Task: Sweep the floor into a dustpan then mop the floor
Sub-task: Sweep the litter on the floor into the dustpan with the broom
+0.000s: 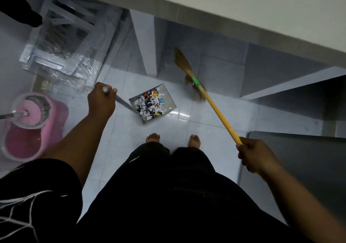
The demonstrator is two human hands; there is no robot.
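Note:
A grey metal dustpan [169, 105] rests on the white tiled floor [196, 115] ahead of my bare feet, filled with paper scraps and coloured bottle caps. My left hand [102, 100] is closed around the top of its long grey handle [122, 103]. My right hand [251, 155] grips the end of a broom's yellow stick [219, 113]. The broom's straw head [182, 63] is blurred and reaches under the counter, right of and beyond the dustpan. A pink mop bucket [35, 124] with its spinner and mop handle stands at the left.
A pale counter edge [224, 23] runs across the top, with grey partitions [148, 42] below it. A metal frame wrapped in clear plastic [69, 44] leans at the upper left. Grey cabinet panels [299, 158] close in on the right.

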